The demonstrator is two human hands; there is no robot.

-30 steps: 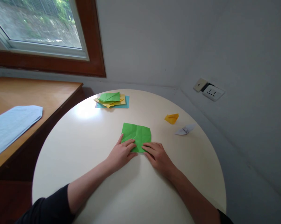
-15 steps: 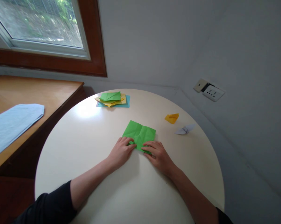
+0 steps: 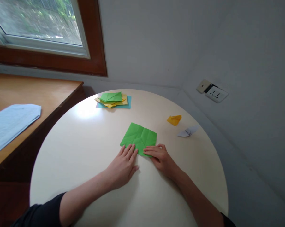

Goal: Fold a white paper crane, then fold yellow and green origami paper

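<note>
A creased sheet of green origami paper point(image 3: 139, 135) lies on the round white table in front of me, its fold lines showing. My left hand point(image 3: 125, 160) rests at its near left edge, fingers stretched out flat and thumb apart. At the near right corner, my right hand point(image 3: 160, 156) holds the sheet, with the fingers on top and the thumb tucked at the edge. The fingers partly cover that corner.
Toward the back of the white table point(image 3: 80, 157) lies a stack of coloured paper point(image 3: 128, 102) with a green folded piece point(image 3: 111, 96) on top. At the right are a yellow folded paper point(image 3: 174, 120) and a white folded paper point(image 3: 187, 131). A wooden desk point(image 3: 52, 91) stands left.
My left hand has let go of the paper's near edge and spread its fingers flat. The sheet lies flatter, its left corner now showing. My right hand stays at the near right corner.
</note>
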